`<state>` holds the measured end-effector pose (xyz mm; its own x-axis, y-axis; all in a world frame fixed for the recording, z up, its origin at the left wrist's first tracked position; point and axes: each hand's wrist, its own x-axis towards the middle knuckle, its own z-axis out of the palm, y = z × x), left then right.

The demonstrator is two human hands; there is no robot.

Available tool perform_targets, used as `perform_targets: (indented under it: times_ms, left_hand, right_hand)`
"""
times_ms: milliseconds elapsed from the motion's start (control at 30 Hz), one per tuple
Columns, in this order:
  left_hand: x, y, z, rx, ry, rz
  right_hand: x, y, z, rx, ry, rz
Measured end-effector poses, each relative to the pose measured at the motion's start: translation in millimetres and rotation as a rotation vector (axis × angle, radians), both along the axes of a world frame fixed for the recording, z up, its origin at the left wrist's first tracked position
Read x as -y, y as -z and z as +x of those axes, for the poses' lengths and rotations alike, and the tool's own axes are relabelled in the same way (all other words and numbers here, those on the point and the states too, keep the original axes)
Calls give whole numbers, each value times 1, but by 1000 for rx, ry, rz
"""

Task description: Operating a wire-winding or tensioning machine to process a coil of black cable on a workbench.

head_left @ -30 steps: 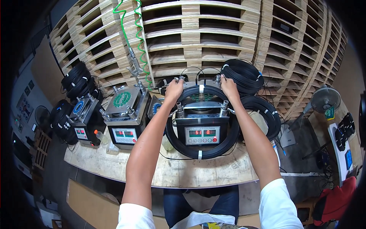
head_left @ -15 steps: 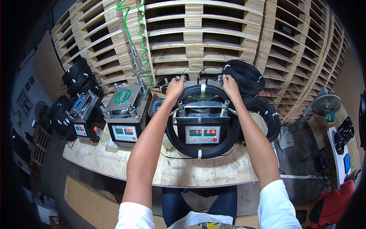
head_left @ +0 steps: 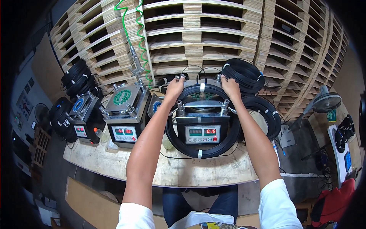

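So the machine [head_left: 202, 121] is sitting on the worktop [head_left: 198, 171] with its display [head_left: 202, 134] glowing, and a black cable coil [head_left: 213, 151] is looping around its front. I'm guessing setup is mostly done: power's on, coil's in place. What's left is looking like the back corners (can't tell if they're locked). The left hand [head_left: 175, 89] is pinching the left knob [head_left: 182, 77] at 11 o'clock, the right hand [head_left: 230, 87] the right knob [head_left: 219, 77] at 1, fingers closing narrow. The machine's front is lying toward 5 o'clock from the left fingers, 7 from the right.
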<state>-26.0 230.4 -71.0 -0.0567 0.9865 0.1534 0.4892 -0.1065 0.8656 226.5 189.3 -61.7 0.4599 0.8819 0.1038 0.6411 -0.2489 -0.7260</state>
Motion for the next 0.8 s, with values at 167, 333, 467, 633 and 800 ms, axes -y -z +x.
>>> perform_targets:
  times_ms: [167, 333, 467, 633, 800]
  left_hand:
    - [-4, 0, 12, -4, 0, -28]
    - [-7, 2, 11, -22, 17, -19]
    - [-19, 8, 1, 3, 67, -3]
    - [-6, -1, 9, 41, 118, -48]
    - [-5, 3, 2, 54, 10, -84]
  right_hand:
    - [-37, 37, 31, -6, -103, 219]
    - [-35, 37, 31, -182, -195, 300]
    - [-22, 25, 16, -228, -160, 366]
    - [-13, 18, 18, -203, -102, 260]
    - [-12, 14, 8, -56, -108, 172]
